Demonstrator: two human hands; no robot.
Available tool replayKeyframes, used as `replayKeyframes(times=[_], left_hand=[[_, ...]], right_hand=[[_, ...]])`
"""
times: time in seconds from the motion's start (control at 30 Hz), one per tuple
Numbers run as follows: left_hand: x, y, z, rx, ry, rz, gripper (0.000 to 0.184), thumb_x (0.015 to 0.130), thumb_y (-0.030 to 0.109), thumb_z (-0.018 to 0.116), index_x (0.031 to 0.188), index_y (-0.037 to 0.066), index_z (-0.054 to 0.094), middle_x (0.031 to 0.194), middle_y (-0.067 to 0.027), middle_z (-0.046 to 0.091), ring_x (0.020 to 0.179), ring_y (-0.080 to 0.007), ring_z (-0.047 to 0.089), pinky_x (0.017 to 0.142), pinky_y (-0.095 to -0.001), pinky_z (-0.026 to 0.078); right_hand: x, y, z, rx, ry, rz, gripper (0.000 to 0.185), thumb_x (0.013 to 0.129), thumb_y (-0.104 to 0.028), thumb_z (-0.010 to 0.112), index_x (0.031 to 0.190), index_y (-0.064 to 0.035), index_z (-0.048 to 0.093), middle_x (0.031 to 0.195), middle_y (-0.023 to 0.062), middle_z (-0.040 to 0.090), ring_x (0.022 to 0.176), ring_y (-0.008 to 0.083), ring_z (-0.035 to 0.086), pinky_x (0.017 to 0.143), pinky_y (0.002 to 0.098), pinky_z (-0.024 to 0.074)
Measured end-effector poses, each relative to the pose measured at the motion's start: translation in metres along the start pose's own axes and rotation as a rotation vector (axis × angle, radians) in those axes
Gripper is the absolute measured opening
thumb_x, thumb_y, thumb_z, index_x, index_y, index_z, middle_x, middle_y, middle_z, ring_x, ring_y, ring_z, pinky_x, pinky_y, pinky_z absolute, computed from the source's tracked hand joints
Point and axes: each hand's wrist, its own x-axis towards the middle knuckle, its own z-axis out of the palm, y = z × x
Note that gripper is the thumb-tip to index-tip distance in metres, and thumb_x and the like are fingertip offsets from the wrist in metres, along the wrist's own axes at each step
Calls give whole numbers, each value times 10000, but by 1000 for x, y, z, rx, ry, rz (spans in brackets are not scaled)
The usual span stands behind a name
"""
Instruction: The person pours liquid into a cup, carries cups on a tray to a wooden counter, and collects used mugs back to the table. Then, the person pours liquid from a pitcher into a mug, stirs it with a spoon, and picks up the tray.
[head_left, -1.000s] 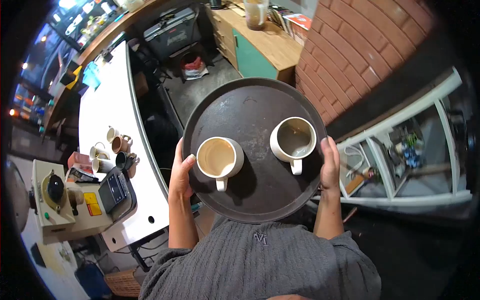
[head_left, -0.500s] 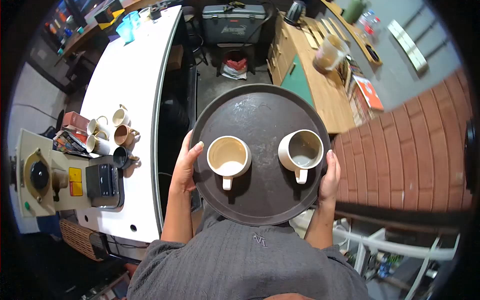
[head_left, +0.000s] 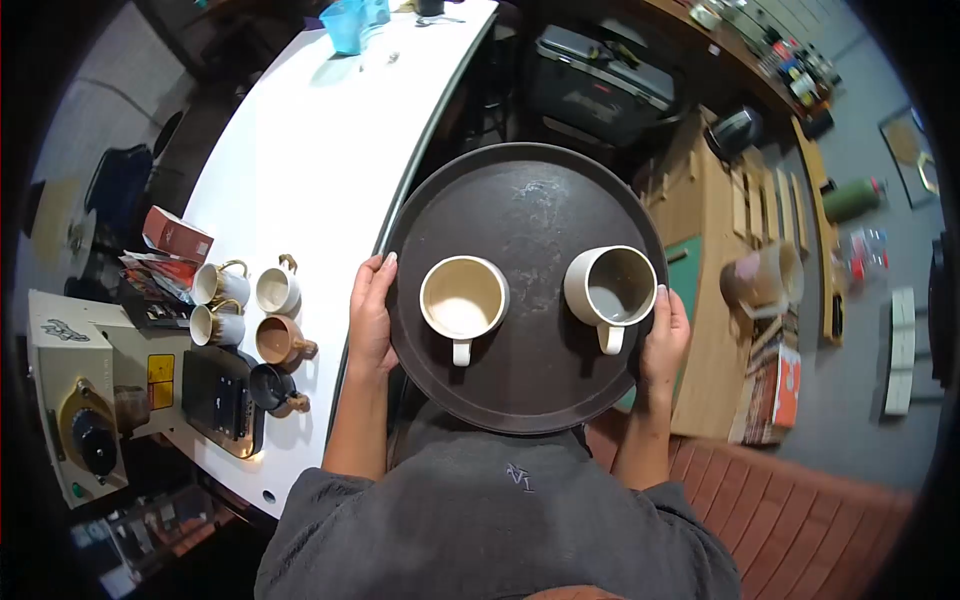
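Note:
A round dark brown serving tray (head_left: 530, 390) is held level in front of my body. My left hand (head_left: 374, 315) grips its left rim, thumb on top. On the right rim, my right hand (head_left: 664, 340) is closed the same way. Two white mugs stand upright on the tray, handles toward me. The left mug (head_left: 464, 298) has a beige inside and is nearer my left hand. Close to my right hand is the right mug (head_left: 611, 290), grey inside with some pale liquid or residue at its bottom. Fingers under the tray are hidden.
Several mugs (head_left: 279, 340) stand on the white counter (head_left: 330, 140) to my left, beside a black scale (head_left: 215, 395) and a cream-coloured machine (head_left: 85, 400). Blue cups (head_left: 343, 25) are at the counter's far end. On the right, a wooden cabinet (head_left: 705, 330) carries a plastic pitcher (head_left: 760, 280).
My body and view have turned left and moved forward along the counter. The tray stays in both hands, and both mugs keep their places on it.

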Motion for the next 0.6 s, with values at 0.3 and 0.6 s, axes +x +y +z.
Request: replayKeyframes(times=[0.3, 0.6], left_hand=[[74, -3, 31, -91, 348, 203, 271, 936, 78, 551, 1192, 6, 497, 1069, -130, 636, 979, -175, 633, 847, -310, 539], [105, -10, 49, 77, 733, 253, 494, 890, -31, 532, 1371, -33, 415, 1145, -139, 625, 1067, -190, 603, 922, -309, 483]], right_hand=[[198, 49, 98, 133, -334, 68, 225, 996, -139, 497, 1170, -1, 535, 993, 61, 647, 859, 84, 597, 770, 218, 479], [324, 64, 210, -42, -707, -10, 273, 976, -138, 512, 1163, 43, 591, 996, 84, 664, 902, 112, 596, 829, 257, 459]])
